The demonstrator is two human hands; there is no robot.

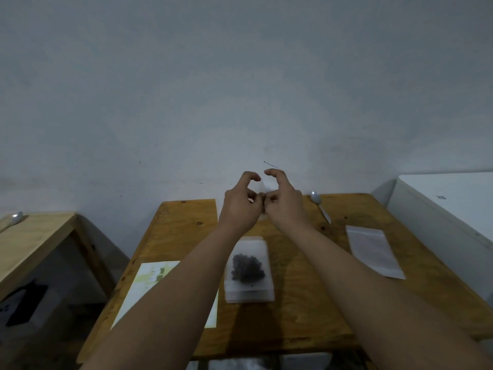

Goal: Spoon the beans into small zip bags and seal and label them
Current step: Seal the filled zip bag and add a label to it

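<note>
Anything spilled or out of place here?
Nothing stands out. The beans sit inside their bag, none loose on the table; the spoon lies flat; the left hand and right hand pinch an empty bag.

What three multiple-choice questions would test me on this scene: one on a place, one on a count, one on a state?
1. Where does the bean bag lie?
A. on the floor
B. mid-table, between the forearms
C. on the white surface at right

2. How many spoons show?
A. one
B. two
C. four

3. What are the hands doing?
A. lying flat
B. gripping a spoon
C. pinching a clear bag together

1 B: it rests on the wooden table between the arms.
2 B: one spoon lies right of the right hand, a second spoon on the side table.
3 C: left hand and right hand pinch the raised bag.
</note>
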